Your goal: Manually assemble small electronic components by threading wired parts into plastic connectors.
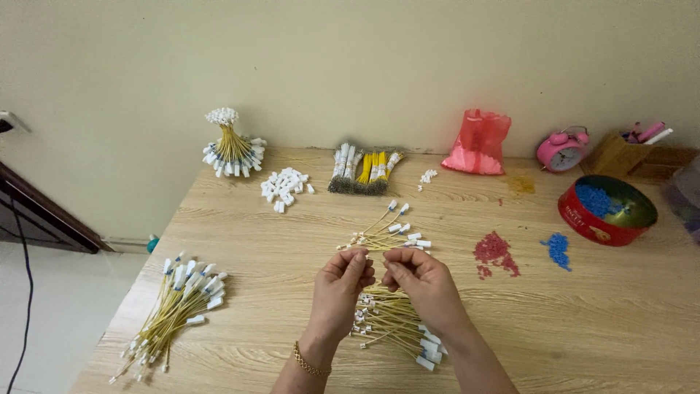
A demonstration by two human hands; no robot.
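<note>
While both hands meet above the table (583, 328), left hand (340, 288) and right hand (423, 284) pinch 1 small white connector (362, 254) | yellow wire bundle (390, 317) just beneath, within reach | red bits (493, 248) apart, sorted by colour.

— What colour are the wires (386, 317) under the hands, lower centre?
— Yellow, with white plugs; the bundle (179, 306) at lower left is the same, with blue marks on its white ends.
— And at the right of the frame?
— A red round tin (590, 219) holding blue beads; a red bead pile (494, 252) and a blue one (558, 248) on the pale wood-grain table (583, 321); a pink clock (561, 151); a red bag (479, 142).
</note>
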